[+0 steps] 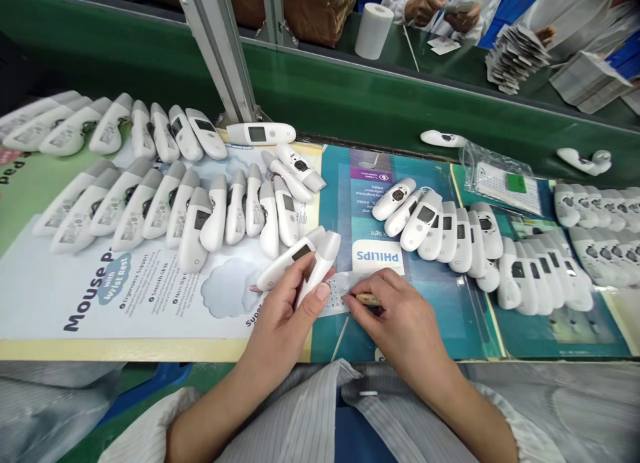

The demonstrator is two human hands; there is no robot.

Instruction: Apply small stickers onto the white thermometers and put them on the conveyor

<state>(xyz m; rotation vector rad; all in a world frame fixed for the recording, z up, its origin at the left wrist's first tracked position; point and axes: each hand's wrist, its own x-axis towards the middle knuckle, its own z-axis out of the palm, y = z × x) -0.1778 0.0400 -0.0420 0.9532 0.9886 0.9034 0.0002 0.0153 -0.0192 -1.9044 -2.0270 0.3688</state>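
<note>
My left hand [290, 303] is closed around a white thermometer with a grey tip [323, 256], held tilted upward. A second thermometer with a dark screen [293, 256] lies just behind those fingers; whether they also grip it I cannot tell. My right hand [397, 309] pinches a short tan stick-like tool [369, 299], mostly hidden by the fingers. Its fingertips are at the right edge of a pale sheet of small round dots [334, 295], which lies on the table between both hands.
Rows of similar thermometers stand at left [135, 206] and right [440, 229]. A clear bag with a dotted sheet [505, 186] lies at back right. A metal post [217, 49] rises behind the table. Beyond the green barrier [350, 89], co-workers' hands [425, 9] handle papers.
</note>
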